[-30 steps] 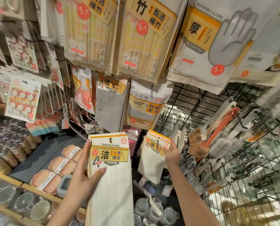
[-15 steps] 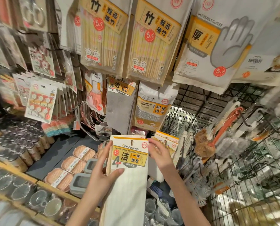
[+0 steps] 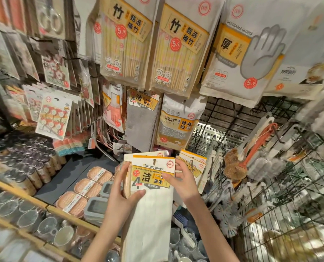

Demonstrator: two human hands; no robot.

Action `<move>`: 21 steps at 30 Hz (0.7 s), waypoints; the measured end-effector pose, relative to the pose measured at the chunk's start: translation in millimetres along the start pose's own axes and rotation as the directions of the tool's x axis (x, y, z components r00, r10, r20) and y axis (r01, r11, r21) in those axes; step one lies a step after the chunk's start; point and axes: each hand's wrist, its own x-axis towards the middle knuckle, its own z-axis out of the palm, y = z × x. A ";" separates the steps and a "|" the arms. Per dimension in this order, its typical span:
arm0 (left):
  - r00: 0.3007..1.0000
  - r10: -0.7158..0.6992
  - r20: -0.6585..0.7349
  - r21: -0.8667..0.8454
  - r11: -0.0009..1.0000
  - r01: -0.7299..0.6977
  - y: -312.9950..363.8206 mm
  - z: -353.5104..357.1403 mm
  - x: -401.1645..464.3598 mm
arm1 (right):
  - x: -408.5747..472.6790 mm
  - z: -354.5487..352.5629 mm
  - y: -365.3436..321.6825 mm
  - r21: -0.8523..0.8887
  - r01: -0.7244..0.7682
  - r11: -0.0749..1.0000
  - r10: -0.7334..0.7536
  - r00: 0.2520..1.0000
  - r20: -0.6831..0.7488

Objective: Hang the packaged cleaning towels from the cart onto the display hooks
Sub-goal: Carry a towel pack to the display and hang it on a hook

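**Both hands on a cleaning-towel pack below the hook wall**

- Left hand grips the left edge of a cream "Cleaning towels" pack: thumb curled across the front under the yellow label, fingers wrapped behind. At least 1 more header card shows just behind the front pack in the same grip.
- Right hand pinches the pack's upper right corner, thumb on the label, fingers behind the card edge.
- Pack sits low centre of view, upright, cloth trailing toward 6 o'clock, hang-slot at the top of its card.
- At 3 o'clock of the held pack, just beside the right hand: hung cleaning-towel packs of the same yellow label, already on a hook.
- At 12 o'clock: grey towel pack; cleaning sponge bag to its right.
- Top row, 12 to 1 o'clock: 2 bamboo chopstick packs, disposable gloves bag.
- At 3 o'clock, well apart: orange-handled brush on a wire grid rack.
- At 8 o'clock: glass cups on a shelf.
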 end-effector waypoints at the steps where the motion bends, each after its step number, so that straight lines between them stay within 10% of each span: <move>1: 1.000 0.009 -0.012 0.003 1.000 -0.009 0.5 -0.1 -0.5 | -0.3 -0.9 1.8 0.030 -0.014 0.999 0.014 1.000 0.004; 21: 0.999 0.028 -0.046 0.028 0.999 -0.027 1.2 -3.3 5.2 | 2.5 -50.9 66.7 0.290 -0.044 0.956 0.149 0.924 -0.353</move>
